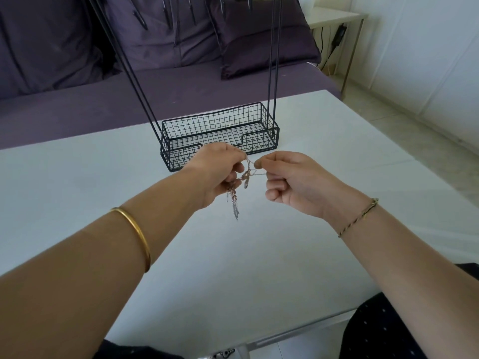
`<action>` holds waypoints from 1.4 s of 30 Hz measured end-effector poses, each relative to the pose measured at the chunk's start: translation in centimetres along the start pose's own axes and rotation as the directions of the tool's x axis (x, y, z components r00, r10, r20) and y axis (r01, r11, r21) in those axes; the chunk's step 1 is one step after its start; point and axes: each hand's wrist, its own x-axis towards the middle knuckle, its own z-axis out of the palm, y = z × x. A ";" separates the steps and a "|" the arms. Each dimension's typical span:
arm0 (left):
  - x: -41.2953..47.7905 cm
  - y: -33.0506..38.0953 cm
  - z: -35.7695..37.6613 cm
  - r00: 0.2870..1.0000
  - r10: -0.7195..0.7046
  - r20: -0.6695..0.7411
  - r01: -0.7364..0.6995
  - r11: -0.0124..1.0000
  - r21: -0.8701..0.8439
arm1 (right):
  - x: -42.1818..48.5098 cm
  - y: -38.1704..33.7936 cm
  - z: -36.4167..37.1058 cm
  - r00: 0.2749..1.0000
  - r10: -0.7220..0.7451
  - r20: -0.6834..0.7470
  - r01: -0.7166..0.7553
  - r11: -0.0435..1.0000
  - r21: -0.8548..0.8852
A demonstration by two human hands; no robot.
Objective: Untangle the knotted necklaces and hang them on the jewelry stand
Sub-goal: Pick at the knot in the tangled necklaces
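Note:
A small knot of thin silver and rose-coloured necklaces point(245, 176) is held above the white table between both hands. My left hand point(215, 172) pinches strands at the knot's top, and loose chain ends dangle below it. My right hand point(290, 182) pinches a strand pulled out to the right. Just behind the hands stands the black wire jewelry stand point(220, 133): a mesh basket base with tall thin rods rising out of view. Hooks hang at the top edge of the frame.
The white table point(233, 255) fills the foreground, its near edge at my lap. Behind it is a purple sofa with cushions point(259, 40). A small side table point(337, 19) with a cable stands at the back right.

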 end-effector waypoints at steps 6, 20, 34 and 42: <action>0.2 -0.2 0.0 0.999 0.029 -0.013 -0.028 0.998 0.051 | 0.1 0.0 -0.2 1.000 -0.013 -0.023 0.009 0.991 -0.134; 0.1 -0.2 0.4 1.000 0.013 -0.011 -0.012 0.993 0.121 | 0.3 0.4 -0.4 0.990 -0.077 -0.116 0.065 0.993 -0.101; 0.0 0.1 0.2 0.999 0.008 -0.040 -0.005 0.996 0.086 | 0.2 0.1 0.0 0.993 -0.014 -0.114 0.018 0.999 0.034; -0.2 0.1 0.3 0.998 0.041 -0.042 -0.036 0.993 0.109 | -0.2 0.2 0.1 0.998 -0.030 -0.047 0.026 0.996 -0.080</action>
